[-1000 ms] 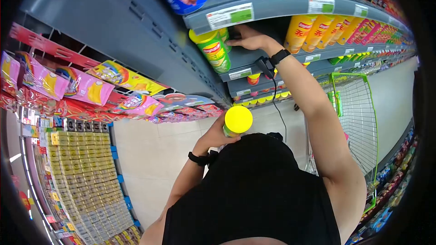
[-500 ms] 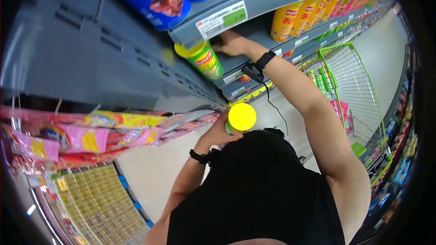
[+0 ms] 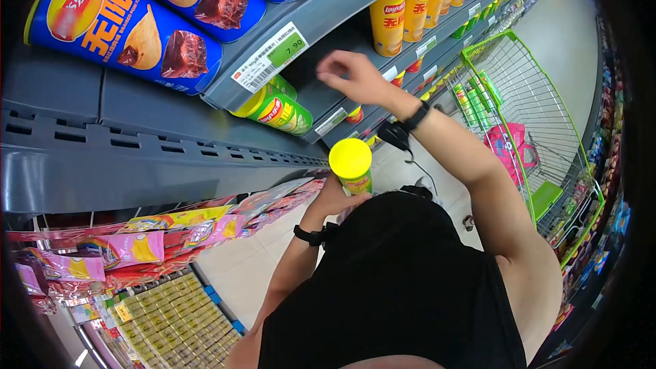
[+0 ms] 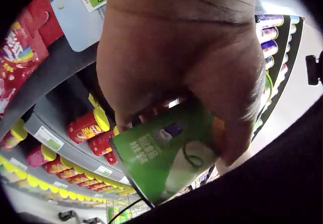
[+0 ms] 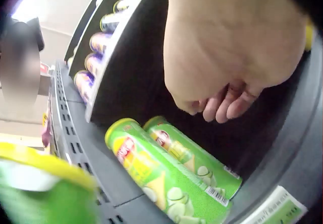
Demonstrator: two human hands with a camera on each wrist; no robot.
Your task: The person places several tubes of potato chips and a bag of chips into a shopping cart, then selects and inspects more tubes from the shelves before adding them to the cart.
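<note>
Left hand: fingers and thumb wrapped around a green chip can with a yellow lid. Can is held upright close to the person's chest, lid facing up toward the head camera. Left wrist view shows the can's green body under the palm, thumb curled down its right side.

Right hand: raised in front of the shelf gap, fingers loosely curled, nothing in them. Right wrist view confirms: fingertips bent inward, hanging above the shelf, not touching any can. Black wrist strap on that arm, with a cable hanging off it.

Below the right hand: two green cans lie on their sides on the grey shelf, side by side and touching, lids pointing out toward the aisle. In the head view they show at the left end of the shelf gap, just under the price label reading 7.90.

Outward from there:
- Blue chip cans lie on the shelf above.
- Yellow chip cans stand upright further right on the same shelf as the green ones.
- Red cans with yellow lids on a lower shelf, seen from the left wrist.
- Green wire shopping cart stands to the person's right, a pink bag inside.
- Pink and yellow snack packets hang lower left.
</note>
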